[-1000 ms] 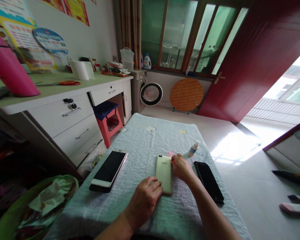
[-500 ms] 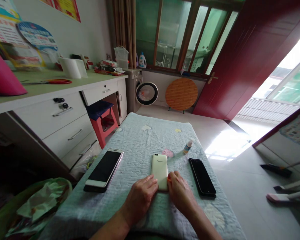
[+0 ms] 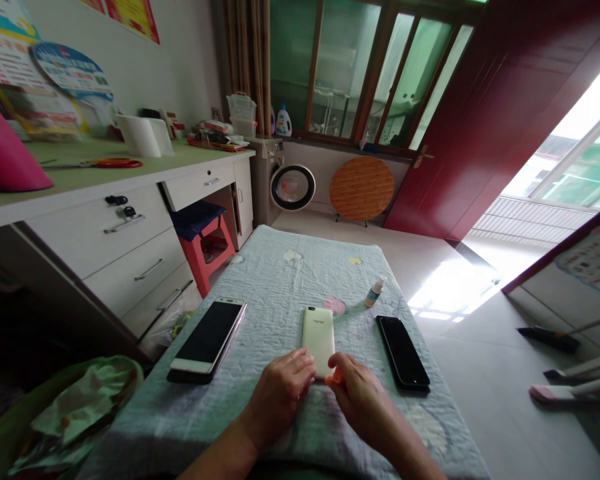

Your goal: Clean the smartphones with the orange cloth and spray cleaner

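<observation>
A pale gold smartphone (image 3: 319,337) lies back side up on the cloth, its "honor" lettering showing. My left hand (image 3: 283,387) is closed against its lower left edge, fingertips resting on the phone; the thumb is hidden. Between the bent fingers of my right hand (image 3: 356,393) is a small orange piece (image 3: 336,375), mostly covered, at the phone's lower right corner. Right of that hand lies a black smartphone (image 3: 403,353). On the left, a white-framed smartphone (image 3: 209,337) rests screen up on a darker flat device.
A small spray bottle (image 3: 375,292) stands beyond the black phone. The quilted cloth (image 3: 325,257) covers the table. At left are a desk (image 3: 115,220), a red stool (image 3: 210,250) and a lined bin (image 3: 80,407). A round wooden tabletop (image 3: 362,189) leans by the far wall.
My right hand has moved down and slightly left, taking the orange piece from the phone's right edge to its lower right corner. The left hand stays at the left edge.
</observation>
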Available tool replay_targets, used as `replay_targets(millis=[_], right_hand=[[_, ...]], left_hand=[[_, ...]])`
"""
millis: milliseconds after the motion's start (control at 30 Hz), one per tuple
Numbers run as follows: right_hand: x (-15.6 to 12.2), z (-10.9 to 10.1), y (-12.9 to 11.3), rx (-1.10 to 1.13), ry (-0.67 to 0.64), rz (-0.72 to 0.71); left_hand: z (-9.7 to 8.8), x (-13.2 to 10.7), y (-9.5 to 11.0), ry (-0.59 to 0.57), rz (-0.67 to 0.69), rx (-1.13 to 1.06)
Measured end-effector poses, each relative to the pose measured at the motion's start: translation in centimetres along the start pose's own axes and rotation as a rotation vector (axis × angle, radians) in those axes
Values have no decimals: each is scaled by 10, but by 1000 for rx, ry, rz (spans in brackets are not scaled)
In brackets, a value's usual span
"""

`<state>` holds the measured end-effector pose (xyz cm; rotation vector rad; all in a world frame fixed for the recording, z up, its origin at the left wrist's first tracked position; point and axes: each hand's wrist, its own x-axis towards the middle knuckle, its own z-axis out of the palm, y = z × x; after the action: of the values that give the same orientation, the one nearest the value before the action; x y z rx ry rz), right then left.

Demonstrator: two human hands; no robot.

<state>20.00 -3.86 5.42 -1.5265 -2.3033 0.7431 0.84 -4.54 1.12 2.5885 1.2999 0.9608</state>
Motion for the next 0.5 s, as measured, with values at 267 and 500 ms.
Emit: replay_targets(millis=[267, 500], right_hand=[[43, 5, 9, -89, 74, -17], [107, -9, 14, -209, 106, 9]], left_hand=[[-2, 0, -1, -28, -11, -27], [-5, 3, 0, -19, 4, -49]])
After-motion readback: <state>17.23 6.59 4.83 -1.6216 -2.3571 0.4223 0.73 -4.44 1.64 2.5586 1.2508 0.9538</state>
